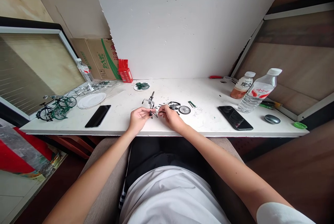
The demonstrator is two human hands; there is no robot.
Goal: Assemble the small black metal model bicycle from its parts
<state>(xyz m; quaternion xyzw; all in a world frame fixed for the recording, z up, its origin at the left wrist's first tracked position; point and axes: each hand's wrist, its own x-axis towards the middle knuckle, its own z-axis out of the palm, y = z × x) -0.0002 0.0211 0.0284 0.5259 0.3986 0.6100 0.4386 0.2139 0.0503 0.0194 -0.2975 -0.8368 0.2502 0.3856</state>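
Observation:
A small dark model bicycle frame (149,103) with silvery handlebars stands just above the white table, near its front edge. My left hand (138,117) pinches it low down, around a small black saddle-like part. From the other side my right hand (171,116) has its fingers closed at the frame's right end; the fingers cover whatever they hold there. Beside the right hand lie a spoked model wheel (184,110) and some black curved parts (174,104). Slightly farther right is a thin green part (192,104).
Finished-looking model bicycles (57,107) stand at left, near white plates (92,101) and a phone (98,116). Green parts fill a small plate (142,86) behind. On the right are another phone (235,118), a water bottle (258,92), a drink bottle (242,85) and a mouse (272,119).

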